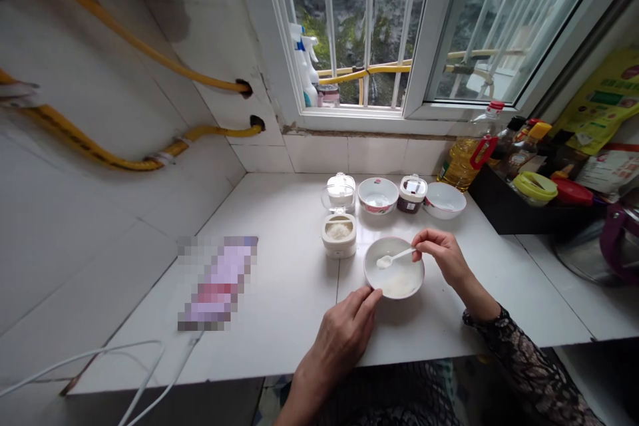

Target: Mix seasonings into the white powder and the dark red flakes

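A white bowl with a thin dark rim stands on the counter, with pale powder or grains in its bottom. My left hand grips the near left of its rim, fingers curled and partly hidden. Between thumb and fingertips, my right hand pinches the handle end of a small white spoon. The spoon lies tilted over the bowl's inside, and its tip carries some white stuff. Just left of the bowl is a seasoning jar, lid up, holding pale granules.
Behind stand a clear-lidded jar, a patterned bowl, a dark-filled jar and another bowl. An oil bottle and a black condiment box are at right. A blurred phone-like object with a cable lies left.
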### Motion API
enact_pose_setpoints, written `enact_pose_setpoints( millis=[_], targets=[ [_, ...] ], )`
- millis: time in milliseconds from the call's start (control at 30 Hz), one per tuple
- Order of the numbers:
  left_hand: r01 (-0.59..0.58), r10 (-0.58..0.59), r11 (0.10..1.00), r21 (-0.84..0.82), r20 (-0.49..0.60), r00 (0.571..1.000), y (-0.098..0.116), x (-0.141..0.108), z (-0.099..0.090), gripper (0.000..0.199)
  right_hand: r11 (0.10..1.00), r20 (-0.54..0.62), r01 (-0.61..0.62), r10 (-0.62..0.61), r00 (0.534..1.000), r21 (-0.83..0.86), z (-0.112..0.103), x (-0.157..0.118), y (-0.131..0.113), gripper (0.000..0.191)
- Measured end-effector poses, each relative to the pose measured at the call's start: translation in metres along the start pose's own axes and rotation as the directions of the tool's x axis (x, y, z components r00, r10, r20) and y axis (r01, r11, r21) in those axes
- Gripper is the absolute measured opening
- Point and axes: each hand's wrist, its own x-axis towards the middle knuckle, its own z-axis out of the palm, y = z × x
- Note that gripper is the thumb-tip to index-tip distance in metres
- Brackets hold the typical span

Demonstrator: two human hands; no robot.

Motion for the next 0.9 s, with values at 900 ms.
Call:
enact_pose_setpoints(
  millis=[900],
  targets=[
    [0.007, -0.007, 1.000, -0.010, 0.002, 1.000, 0.000, -0.001, -0.001, 0.037, 0.581, 0.055, 0.595, -0.689, 0.723, -0.555, 0.037, 0.019, -0.026, 0.012]
  ],
)
